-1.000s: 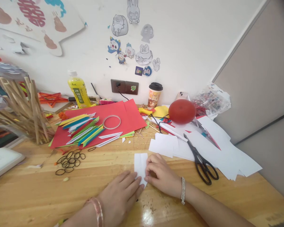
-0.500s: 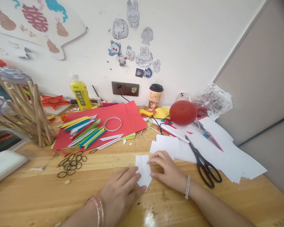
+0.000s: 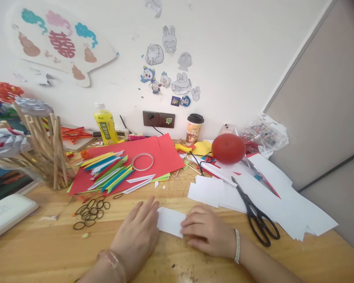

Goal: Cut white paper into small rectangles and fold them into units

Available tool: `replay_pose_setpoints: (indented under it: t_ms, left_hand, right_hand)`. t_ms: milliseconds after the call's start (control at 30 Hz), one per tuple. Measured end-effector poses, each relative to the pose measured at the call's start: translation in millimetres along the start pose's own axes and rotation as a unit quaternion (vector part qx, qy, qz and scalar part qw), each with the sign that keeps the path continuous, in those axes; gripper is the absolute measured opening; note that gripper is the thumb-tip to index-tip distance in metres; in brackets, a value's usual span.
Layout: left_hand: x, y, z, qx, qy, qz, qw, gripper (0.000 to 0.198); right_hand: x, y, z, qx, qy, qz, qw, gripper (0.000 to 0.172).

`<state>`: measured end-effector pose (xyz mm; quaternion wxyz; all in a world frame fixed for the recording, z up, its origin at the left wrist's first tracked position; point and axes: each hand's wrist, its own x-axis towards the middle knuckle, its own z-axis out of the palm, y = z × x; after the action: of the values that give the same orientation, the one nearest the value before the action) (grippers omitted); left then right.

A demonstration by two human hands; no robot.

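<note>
A small folded piece of white paper lies crosswise on the wooden table between my two hands. My left hand rests flat, fingers stretched out, and its side covers the paper's left end. At the opposite end, the bent fingers of my right hand grip the edge; its thumb sits lower, nearer to me. Beyond the right hand are loose white paper rectangles. Black scissors lie partly over white sheets, to the right of that hand.
Black rubber bands lie at the left, below folded coloured paper strips on red paper. Further back stand a yellow bottle, a lidded paper cup and a red balloon-like object. Wooden sticks fill a clear container.
The folded white paper has turned from upright to crosswise. My left hand has moved up and left with fingers straighter, and my right hand is a little lower. The camera view has tilted upward.
</note>
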<state>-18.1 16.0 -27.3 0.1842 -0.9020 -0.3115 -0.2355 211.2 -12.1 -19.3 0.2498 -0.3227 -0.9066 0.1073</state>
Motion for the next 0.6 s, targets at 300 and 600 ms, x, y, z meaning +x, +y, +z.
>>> replay_pose_setpoints:
  t_ms: [300,600]
  left_hand:
    - [-6,20,-1.3,-0.145,0.053,0.111,0.982,0.031]
    - [-5,11,8.2,-0.2,0.03,0.079,0.976,0.022]
  right_hand:
    - [5,-6,3,-0.036,0.023,0.038,0.998,0.032]
    - [5,-2,-1,0.024,0.006,0.003,1.0,0.021]
